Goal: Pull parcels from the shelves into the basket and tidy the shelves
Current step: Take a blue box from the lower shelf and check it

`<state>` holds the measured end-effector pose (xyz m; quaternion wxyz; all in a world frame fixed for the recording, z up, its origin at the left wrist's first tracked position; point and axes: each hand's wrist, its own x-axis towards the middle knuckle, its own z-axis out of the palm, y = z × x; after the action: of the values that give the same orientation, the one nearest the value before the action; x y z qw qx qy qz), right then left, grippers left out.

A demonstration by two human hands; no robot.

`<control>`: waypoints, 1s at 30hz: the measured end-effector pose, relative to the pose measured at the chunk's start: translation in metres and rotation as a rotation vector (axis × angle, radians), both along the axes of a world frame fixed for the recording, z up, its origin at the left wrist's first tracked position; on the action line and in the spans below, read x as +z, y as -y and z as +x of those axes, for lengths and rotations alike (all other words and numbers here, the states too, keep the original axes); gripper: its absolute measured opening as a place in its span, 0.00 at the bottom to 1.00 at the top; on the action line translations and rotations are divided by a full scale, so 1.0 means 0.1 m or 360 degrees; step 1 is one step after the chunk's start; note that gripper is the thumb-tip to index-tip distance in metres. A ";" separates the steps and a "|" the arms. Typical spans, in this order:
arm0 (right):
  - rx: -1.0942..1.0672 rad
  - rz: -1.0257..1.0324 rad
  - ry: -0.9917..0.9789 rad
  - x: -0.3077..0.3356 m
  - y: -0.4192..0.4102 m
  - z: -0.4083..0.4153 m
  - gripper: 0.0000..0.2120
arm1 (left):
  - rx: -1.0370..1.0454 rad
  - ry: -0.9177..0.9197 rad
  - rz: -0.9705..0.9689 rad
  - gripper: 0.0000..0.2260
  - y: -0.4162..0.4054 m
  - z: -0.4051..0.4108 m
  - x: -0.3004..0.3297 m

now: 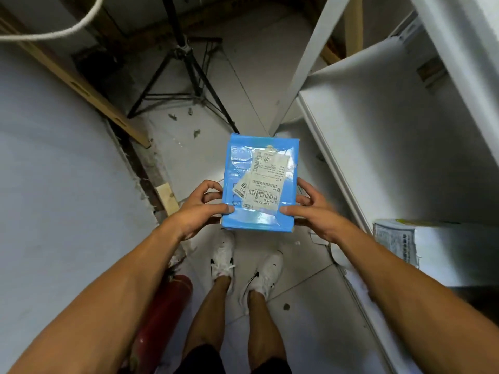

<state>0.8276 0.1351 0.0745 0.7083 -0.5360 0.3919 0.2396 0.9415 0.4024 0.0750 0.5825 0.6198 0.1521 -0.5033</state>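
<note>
Gripping the blue parcel level, left hand and right hand pinch its edges with curled fingers.

We see a bright blue parcel bearing white labels printed with black text and barcodes. The shelves are white, and a white parcel on them carries black print and a yellow strip. The shoes are white with black marks, the tripod black, the extinguisher red, the floor pale grey.
</note>
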 end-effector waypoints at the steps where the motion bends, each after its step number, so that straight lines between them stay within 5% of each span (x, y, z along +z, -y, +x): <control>1: 0.0029 0.0016 0.0003 0.00 -0.02 0.02 0.52 | 0.0008 -0.0007 0.0003 0.21 -0.05 0.01 -0.01; 4: 0.0076 0.0049 0.0033 -0.01 -0.07 0.04 0.56 | -0.0023 0.0012 -0.0015 0.32 -0.16 0.03 -0.05; 8: 0.0331 -0.0180 0.0142 -0.05 -0.17 0.03 0.49 | -0.0277 0.0260 0.0006 0.45 -0.25 0.07 -0.09; 13: 0.0466 -0.0189 0.0172 -0.03 -0.24 0.03 0.25 | -0.0743 0.1418 0.0241 0.35 -0.31 0.10 -0.12; 18: 0.0379 -0.0282 0.0178 -0.11 -0.30 0.01 0.31 | -0.0593 0.2284 0.0529 0.25 -0.34 0.05 -0.03; 21: 0.0329 -0.0240 0.0128 -0.17 -0.33 -0.01 0.34 | -0.0535 0.2547 0.0502 0.17 -0.36 0.12 -0.01; 26: 0.0236 -0.0273 0.0170 -0.14 -0.39 0.03 0.32 | -0.0642 0.2162 0.0481 0.27 -0.41 0.20 -0.03; 30: 0.0067 -0.0211 0.0187 -0.09 -0.41 0.15 0.31 | -0.0592 0.0930 0.0143 0.39 -0.46 0.35 -0.03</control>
<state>0.8424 0.1756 0.0659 0.6879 -0.6030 0.3534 0.1960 0.9762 0.4479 0.0721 0.4719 0.7798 -0.1148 -0.3950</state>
